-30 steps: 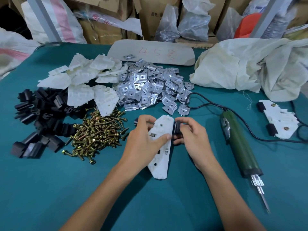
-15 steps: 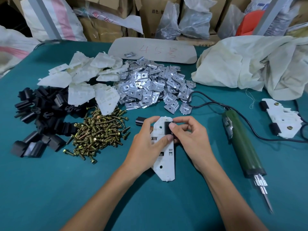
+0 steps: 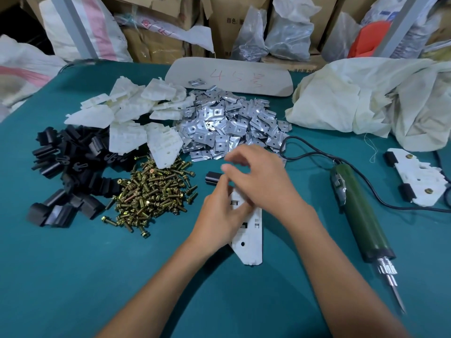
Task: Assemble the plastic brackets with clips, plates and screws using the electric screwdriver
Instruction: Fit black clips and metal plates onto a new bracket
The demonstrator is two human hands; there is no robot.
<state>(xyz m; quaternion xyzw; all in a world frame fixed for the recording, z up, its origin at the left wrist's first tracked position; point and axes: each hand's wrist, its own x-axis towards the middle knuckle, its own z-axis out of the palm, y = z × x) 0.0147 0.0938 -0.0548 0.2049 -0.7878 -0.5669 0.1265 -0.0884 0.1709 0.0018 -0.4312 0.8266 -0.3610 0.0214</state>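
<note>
My left hand (image 3: pixel 219 213) holds a white plastic bracket (image 3: pixel 249 237) flat on the teal table. My right hand (image 3: pixel 258 176) hovers blurred over the bracket's far end, fingers apart, reaching toward the pile of metal plates (image 3: pixel 229 128). A loose black clip (image 3: pixel 212 178) lies just left of my hands. Brass screws (image 3: pixel 151 193) are heaped to the left, with black clips (image 3: pixel 68 172) beyond them and white brackets (image 3: pixel 136 120) behind. The green electric screwdriver (image 3: pixel 361 213) lies on the table at the right, untouched.
A finished bracket with clips and screws (image 3: pixel 419 181) lies at the far right. The screwdriver's black cable (image 3: pixel 312 152) loops across the table. A crumpled cream sack (image 3: pixel 380 98) fills the back right, and a beige board (image 3: pixel 231 76) lies behind the plates. Boxes and bags stand beyond.
My right hand has let go of the clip on the bracket and lifted away toward the plate pile. The left hand still holds the bracket.
</note>
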